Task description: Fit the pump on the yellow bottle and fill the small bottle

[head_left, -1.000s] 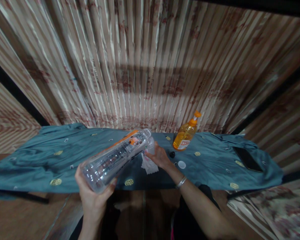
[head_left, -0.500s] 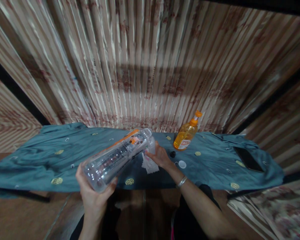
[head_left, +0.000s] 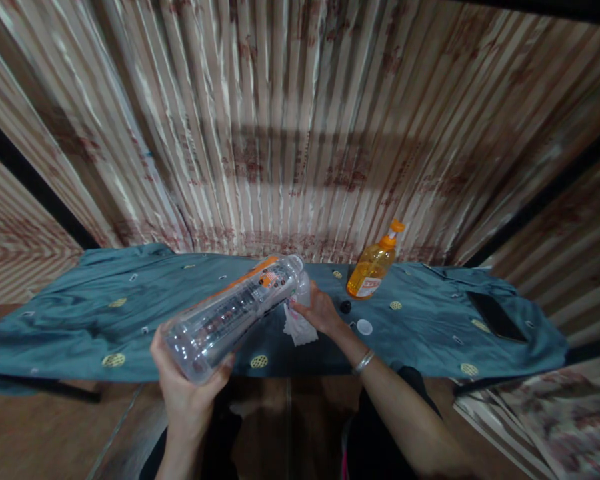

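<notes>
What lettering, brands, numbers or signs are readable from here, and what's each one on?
None reads clearly.
Large clear bottle: dark print, too small and blurred.
Orange pump bottle: red print on its white label, too blurred.
Curtain: reddish marks resembling characters, too blurred.

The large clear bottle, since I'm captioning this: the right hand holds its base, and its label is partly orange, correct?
Wrong hand: in the head view, the left hand holds the large clear bottle at its base; its label is partly orange.
</notes>
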### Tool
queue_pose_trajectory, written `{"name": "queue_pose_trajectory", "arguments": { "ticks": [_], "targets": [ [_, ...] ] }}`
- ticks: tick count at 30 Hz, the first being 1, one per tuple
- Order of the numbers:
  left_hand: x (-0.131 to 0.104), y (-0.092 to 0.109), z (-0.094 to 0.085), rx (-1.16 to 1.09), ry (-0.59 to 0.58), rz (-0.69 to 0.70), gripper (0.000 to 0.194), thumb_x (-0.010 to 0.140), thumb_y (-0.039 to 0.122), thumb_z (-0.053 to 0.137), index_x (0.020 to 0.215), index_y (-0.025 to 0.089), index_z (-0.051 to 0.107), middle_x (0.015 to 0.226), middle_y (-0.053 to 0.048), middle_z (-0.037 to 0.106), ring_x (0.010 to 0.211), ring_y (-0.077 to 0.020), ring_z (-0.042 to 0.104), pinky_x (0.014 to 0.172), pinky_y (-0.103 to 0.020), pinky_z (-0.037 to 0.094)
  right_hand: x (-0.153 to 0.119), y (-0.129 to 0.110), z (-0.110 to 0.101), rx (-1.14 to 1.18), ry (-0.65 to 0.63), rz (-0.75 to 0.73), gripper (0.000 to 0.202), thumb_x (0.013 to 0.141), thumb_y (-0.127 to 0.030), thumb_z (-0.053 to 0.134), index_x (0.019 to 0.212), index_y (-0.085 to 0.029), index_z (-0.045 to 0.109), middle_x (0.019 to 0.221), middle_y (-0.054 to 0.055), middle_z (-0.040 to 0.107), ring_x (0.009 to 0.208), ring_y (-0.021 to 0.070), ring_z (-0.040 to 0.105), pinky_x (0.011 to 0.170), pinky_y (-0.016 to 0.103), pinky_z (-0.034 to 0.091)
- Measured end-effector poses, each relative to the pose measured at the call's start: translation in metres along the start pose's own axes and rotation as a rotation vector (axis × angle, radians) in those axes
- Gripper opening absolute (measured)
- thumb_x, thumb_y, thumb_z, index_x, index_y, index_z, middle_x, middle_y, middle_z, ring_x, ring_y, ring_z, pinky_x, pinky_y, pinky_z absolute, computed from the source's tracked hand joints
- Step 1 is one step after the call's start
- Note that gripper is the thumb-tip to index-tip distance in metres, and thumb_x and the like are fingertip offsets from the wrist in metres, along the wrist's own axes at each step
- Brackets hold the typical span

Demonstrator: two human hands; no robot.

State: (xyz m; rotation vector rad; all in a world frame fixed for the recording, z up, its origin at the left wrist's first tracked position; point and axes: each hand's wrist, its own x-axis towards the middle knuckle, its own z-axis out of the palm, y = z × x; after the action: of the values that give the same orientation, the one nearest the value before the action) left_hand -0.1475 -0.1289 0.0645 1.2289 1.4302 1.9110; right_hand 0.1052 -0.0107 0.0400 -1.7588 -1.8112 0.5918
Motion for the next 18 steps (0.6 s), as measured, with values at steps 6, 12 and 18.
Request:
{"name": "queue_pose_trajectory", "arguments": {
  "ticks": [6,12,18],
  "targets": [
    [0.0028,-0.0076,-0.0020,0.019,0.010,0.026,0.106,0.056,0.052,0.104,0.145,0.025,0.053,0.145,-0.014,0.061,0.136,-0.0416,0.065,0.120,-0.063,0.050,-0.0010,-0.0004,-0.0002,-0.001,-0.001,0.002,0.047,0.094,-0.035,0.084,0.134,-0.019,0.063,0.119,0.011,0.084,0.117,0.0336,0.081,0.100,0.040,0.061],
    [0.0015,-0.0027,-0.0003,-0.002,0.002,0.019,0.105,0.059,0.049,0.103,0.146,0.024,0.051,0.149,-0.017,0.059,0.141,-0.0441,0.062,0.124,-0.064,0.046,-0.0007,-0.0005,-0.0009,-0.010,-0.008,0.005,0.048,0.095,-0.036,0.085,0.134,-0.019,0.063,0.123,0.013,0.083,0.120,0.0354,0.080,0.101,0.041,0.061],
    [-0.0004,0.0011,0.0003,0.003,0.003,0.012,0.109,0.058,0.051,0.104,0.150,0.024,0.050,0.152,-0.017,0.058,0.147,-0.0452,0.059,0.128,-0.064,0.043,0.0003,0.0016,0.0013,-0.009,0.003,0.003,0.046,0.094,-0.036,0.085,0.132,-0.021,0.063,0.119,0.011,0.084,0.117,0.0344,0.082,0.099,0.040,0.061]
  ]
}}
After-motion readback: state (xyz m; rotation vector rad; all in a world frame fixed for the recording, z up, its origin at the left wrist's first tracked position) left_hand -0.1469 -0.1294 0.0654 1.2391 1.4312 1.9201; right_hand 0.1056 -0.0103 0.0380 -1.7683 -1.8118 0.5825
